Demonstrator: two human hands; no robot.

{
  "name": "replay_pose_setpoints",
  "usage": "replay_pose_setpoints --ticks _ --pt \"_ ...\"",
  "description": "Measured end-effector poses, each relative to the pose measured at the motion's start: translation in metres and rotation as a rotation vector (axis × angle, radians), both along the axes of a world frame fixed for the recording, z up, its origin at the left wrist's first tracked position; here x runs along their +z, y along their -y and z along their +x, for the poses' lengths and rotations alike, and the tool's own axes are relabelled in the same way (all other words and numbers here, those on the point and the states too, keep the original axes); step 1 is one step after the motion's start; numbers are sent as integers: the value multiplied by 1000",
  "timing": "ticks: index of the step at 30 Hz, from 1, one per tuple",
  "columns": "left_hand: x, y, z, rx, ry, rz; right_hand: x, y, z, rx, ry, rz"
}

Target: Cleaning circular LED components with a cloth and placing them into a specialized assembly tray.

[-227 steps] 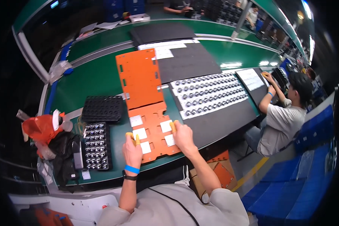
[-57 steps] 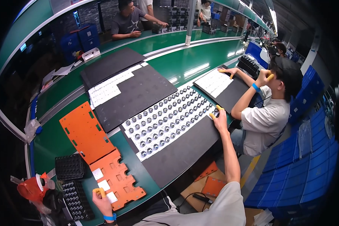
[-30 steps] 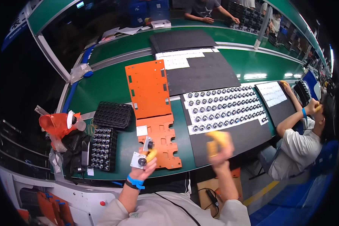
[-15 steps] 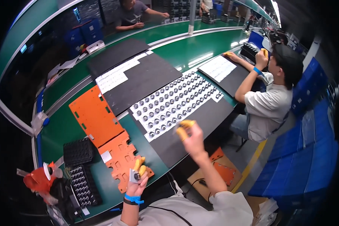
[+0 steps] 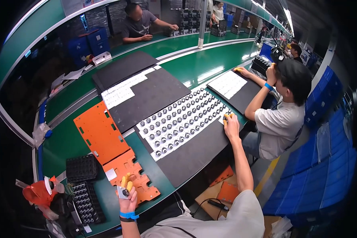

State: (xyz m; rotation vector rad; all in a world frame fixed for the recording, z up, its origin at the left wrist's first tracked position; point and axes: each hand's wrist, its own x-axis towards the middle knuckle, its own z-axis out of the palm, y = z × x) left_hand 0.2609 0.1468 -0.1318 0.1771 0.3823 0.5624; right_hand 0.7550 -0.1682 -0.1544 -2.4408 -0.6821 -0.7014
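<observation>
1. Head view, left hand (image 5: 128,201): it is raised at the near edge of the bench, in front of the near end of the orange panel (image 5: 141,183). Its yellow-covered fingers are closed on a white square plate (image 5: 120,192), which sits at the fingertips, on the hand's left side. A round black part (image 5: 125,192) stands out from that plate, toward the fingers.
2. Head view, right hand (image 5: 232,127): it reaches far and right, to the right end of the nearest row on the black foam board (image 5: 186,168). The grip is narrow, the yellow-covered fingertips drawn together over a white plate (image 5: 221,119); I cannot tell whether they pinch it or only touch it. The plate shows just left of the fingertips.
3. Head view, around the hands: rows of lens-like parts (image 5: 175,132) on white strips fill the far part of the foam board, between the two hands. Another white square (image 5: 111,174) lies on the orange panel, beyond the left hand. To the left, a black tray (image 5: 81,168) stands just beyond a tray of shiny round parts (image 5: 86,204). On the right sits a co-worker (image 5: 279,123) in a light shirt.
</observation>
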Motion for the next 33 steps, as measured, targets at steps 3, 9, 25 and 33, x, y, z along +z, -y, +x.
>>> replay_pose_setpoints --ticks 3,9,25,33 --pt "-19 -9 -8 -135 -25 248 -3 -3 7 -12 23 -36" --pt "-14 -1 -13 -149 -3 254 -4 -9 10 -33 33 -12" --pt "8 37 20 -268 235 79 91 -110 -177 569 14 388" --pt "38 63 66 -58 -281 304 101 -163 -328 1042 -182 339"
